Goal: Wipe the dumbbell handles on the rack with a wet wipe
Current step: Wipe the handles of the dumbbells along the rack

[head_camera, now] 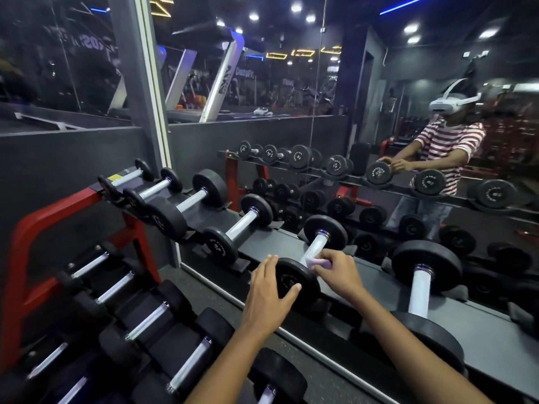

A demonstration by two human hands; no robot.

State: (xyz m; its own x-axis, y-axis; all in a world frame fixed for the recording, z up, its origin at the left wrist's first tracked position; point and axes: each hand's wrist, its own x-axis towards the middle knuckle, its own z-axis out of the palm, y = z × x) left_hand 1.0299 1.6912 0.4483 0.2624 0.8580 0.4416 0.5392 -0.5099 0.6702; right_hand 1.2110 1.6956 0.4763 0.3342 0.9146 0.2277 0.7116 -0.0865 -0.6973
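Note:
A black dumbbell lies on the top shelf of the rack (364,290), its pale knurled handle (316,243) pointing away from me. My right hand (335,272) is curled round the near part of that handle and holds a pale wet wipe (319,262) against it. My left hand (269,293) rests with straight fingers on the dumbbell's near black weight plate (294,282), thumb across its face. Several more dumbbells stand in the same row, one to the right (420,290) and others to the left (242,223).
A lower rack tier (151,319) holds several more dumbbells at bottom left, on a red frame (26,246). Behind the rack a wall mirror (379,141) reflects the rack and a person in a striped shirt with a headset.

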